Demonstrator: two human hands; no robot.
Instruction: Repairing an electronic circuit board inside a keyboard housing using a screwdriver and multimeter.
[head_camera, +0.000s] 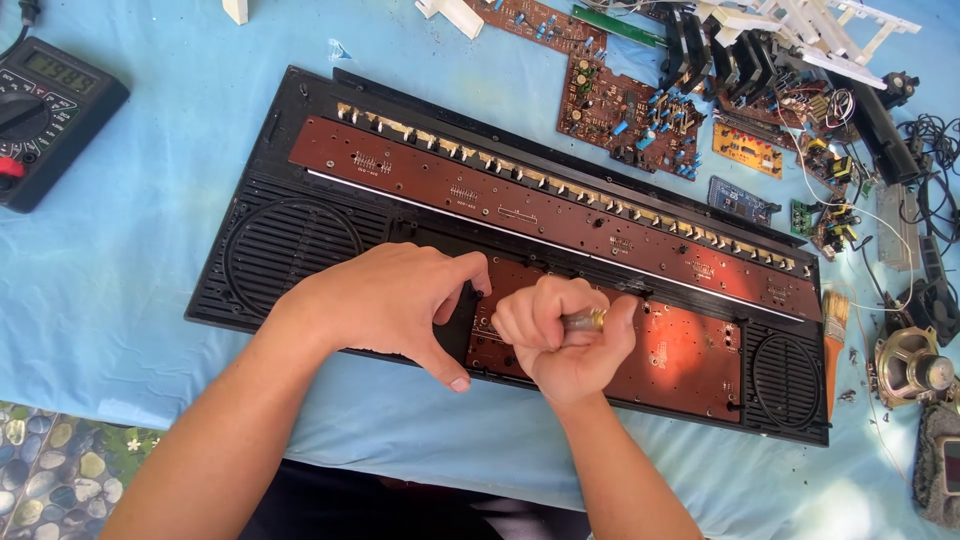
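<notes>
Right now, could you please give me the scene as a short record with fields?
Surface: blue cloth
Main item: open black keyboard shell with brown boards
Left hand: flat on the shell, pressing it
Right hand: fist closed on a screwdriver handle, over the lower board
Far left: multimeter
Right side: loose boards, brush, speaker
</notes>
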